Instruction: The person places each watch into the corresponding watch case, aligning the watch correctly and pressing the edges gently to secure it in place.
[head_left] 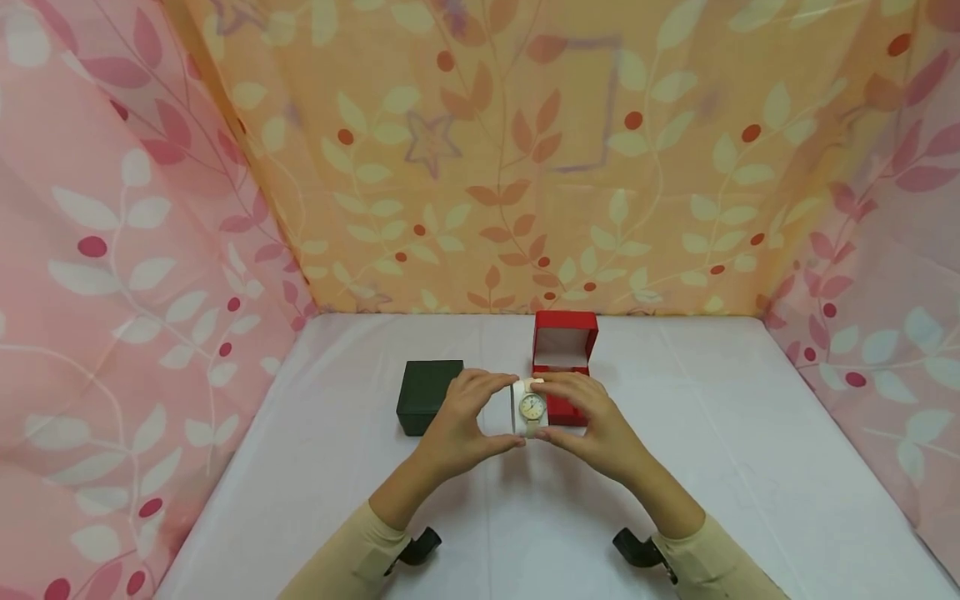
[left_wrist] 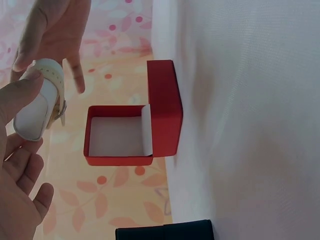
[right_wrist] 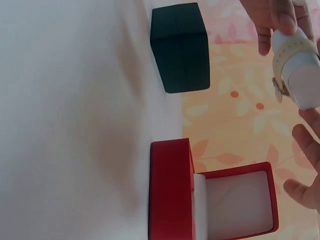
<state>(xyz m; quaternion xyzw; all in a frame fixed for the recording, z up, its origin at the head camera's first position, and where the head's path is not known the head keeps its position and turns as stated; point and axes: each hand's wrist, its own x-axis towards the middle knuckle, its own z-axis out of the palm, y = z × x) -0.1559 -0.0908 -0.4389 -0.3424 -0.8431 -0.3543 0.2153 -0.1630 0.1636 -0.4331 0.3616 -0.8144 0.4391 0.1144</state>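
A wristwatch (head_left: 532, 407) with a cream strap and round pale dial is wrapped around a white cushion (head_left: 517, 421), held up between both hands over the table. My left hand (head_left: 463, 421) pinches the cushion's left side, fingers at the top and thumb below. From the right, my right hand (head_left: 596, 421) holds the other side the same way, its fingertips overlapping the cushion's top edge. In the left wrist view, the strap's buckle (left_wrist: 62, 111) hangs off the cushion's side. Behind the right hand stands an open red box (head_left: 566, 321), lid raised, white lining inside the lid.
A closed dark green box (head_left: 429, 392) sits on the white-covered table (head_left: 375, 333), behind and left of the left hand. Floral cloth walls (head_left: 487, 167) enclose the table at the back and both sides. Black wrist mounts (head_left: 420, 546) stick out by the sleeves.
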